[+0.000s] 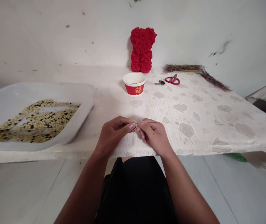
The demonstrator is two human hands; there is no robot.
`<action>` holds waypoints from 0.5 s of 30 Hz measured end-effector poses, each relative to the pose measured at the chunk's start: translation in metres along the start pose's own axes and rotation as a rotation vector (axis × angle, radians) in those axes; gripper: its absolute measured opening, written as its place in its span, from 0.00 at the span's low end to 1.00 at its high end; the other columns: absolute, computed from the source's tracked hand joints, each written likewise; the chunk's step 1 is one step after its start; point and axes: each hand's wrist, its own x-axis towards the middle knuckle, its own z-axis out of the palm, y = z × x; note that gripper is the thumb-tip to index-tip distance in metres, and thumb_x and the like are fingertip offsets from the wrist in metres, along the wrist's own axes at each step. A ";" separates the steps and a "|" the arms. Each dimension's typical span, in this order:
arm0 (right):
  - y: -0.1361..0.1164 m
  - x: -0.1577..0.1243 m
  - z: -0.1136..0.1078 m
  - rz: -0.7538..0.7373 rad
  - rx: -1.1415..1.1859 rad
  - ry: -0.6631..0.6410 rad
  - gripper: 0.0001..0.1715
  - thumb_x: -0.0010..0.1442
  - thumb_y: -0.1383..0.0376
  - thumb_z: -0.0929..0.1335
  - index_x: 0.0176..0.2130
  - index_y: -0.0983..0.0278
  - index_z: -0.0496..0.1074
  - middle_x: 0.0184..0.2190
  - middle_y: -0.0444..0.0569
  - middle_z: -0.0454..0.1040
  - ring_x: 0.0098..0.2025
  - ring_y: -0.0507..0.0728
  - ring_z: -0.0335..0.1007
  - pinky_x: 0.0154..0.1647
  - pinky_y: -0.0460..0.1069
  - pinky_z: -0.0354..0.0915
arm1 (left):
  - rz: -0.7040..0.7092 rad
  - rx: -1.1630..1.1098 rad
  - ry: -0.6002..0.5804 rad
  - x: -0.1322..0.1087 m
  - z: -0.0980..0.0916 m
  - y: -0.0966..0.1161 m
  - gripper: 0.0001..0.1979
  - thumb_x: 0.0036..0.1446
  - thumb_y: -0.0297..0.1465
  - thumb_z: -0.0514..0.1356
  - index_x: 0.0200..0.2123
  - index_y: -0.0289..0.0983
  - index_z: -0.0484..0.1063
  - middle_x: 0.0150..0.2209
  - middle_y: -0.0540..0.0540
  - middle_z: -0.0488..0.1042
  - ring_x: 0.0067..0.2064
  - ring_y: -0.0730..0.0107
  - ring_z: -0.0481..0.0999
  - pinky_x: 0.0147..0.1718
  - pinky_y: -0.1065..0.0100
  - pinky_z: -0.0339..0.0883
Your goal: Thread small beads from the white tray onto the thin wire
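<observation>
My left hand and my right hand hover together over the front edge of the table, fingertips almost meeting. Between the fingertips of both hands I hold a short, thin pale strand, perhaps a wire or thread; the fingers hide most of it. The table is covered by a white plastic cloth with a faint heart-like pattern, and my wrists are close to its front edge.
A white plastic tray of mixed beans or beads stands at the left. Farther back are a red-and-white paper cup, red-handled scissors, a bundle of multicoloured strands and a red rose-covered bear against the wall.
</observation>
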 end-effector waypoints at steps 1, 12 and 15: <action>0.000 0.000 0.000 0.005 -0.015 -0.007 0.23 0.68 0.57 0.66 0.24 0.63 0.73 0.20 0.40 0.65 0.20 0.49 0.59 0.21 0.47 0.56 | 0.004 0.011 -0.010 0.000 0.000 0.001 0.08 0.53 0.36 0.70 0.34 0.38 0.80 0.32 0.47 0.80 0.37 0.66 0.79 0.41 0.65 0.72; -0.003 0.001 0.000 0.060 -0.108 -0.065 0.26 0.68 0.52 0.66 0.23 0.62 0.66 0.18 0.40 0.64 0.21 0.50 0.59 0.24 0.47 0.57 | 0.065 0.104 -0.095 -0.002 0.002 0.009 0.05 0.56 0.34 0.67 0.35 0.40 0.81 0.35 0.49 0.80 0.39 0.67 0.78 0.42 0.67 0.71; 0.000 0.003 0.001 0.058 -0.121 -0.039 0.27 0.67 0.53 0.67 0.21 0.62 0.65 0.18 0.40 0.64 0.20 0.50 0.60 0.23 0.47 0.56 | 0.032 0.126 -0.074 -0.002 0.001 0.009 0.05 0.56 0.35 0.67 0.33 0.39 0.80 0.33 0.50 0.79 0.38 0.68 0.77 0.40 0.68 0.70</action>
